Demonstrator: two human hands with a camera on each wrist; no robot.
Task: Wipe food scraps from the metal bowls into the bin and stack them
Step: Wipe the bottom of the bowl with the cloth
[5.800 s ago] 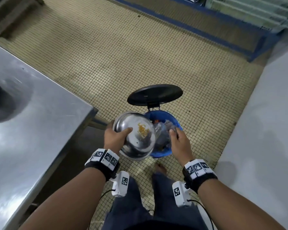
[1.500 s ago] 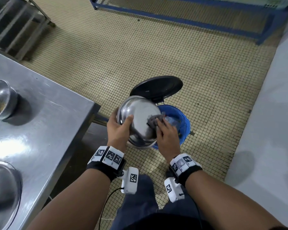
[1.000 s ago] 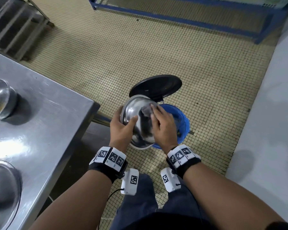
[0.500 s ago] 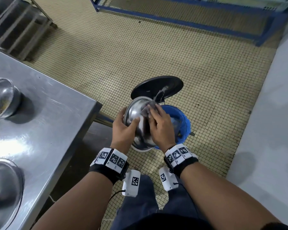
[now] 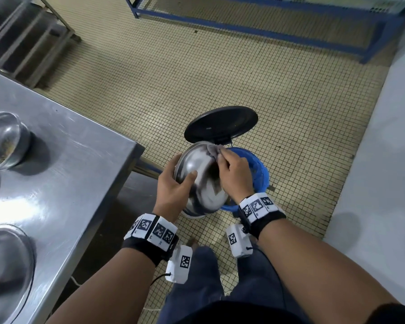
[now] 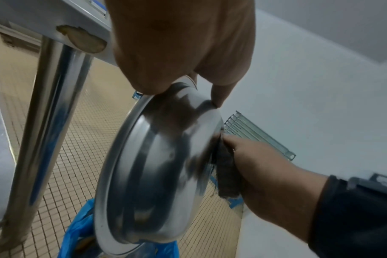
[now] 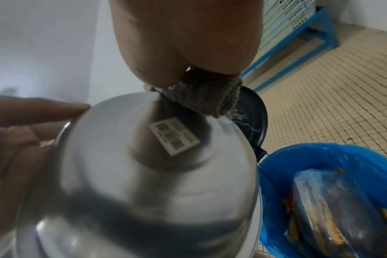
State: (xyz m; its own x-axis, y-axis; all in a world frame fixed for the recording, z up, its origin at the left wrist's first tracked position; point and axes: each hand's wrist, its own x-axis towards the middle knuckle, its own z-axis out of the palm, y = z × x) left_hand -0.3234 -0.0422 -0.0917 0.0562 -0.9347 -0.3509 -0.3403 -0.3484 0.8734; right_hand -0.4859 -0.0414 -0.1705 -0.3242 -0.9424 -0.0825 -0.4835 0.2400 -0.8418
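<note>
Two hands were on one bowl (image 5: 198, 181), which I held tilted on edge directly over the bin (image 5: 258, 170), presumably so loosened scraps would fall into the blue liner and not onto the tiles. My left hand (image 5: 173, 185) gripped the near rim, thumb curled over the steel; my right hand (image 5: 234, 173) clutched a grey cloth (image 7: 207, 97) against the far rim, so I judged the wiping was nearly finished. The lid (image 5: 221, 123) stood open behind. In the right wrist view the bin held plastic wrap and orange-brown scraps. Beside me, the table (image 5: 63, 174) carried another bowl (image 5: 2, 140) with brownish scraps inside, plus more bowls I couldn't see into.
</note>
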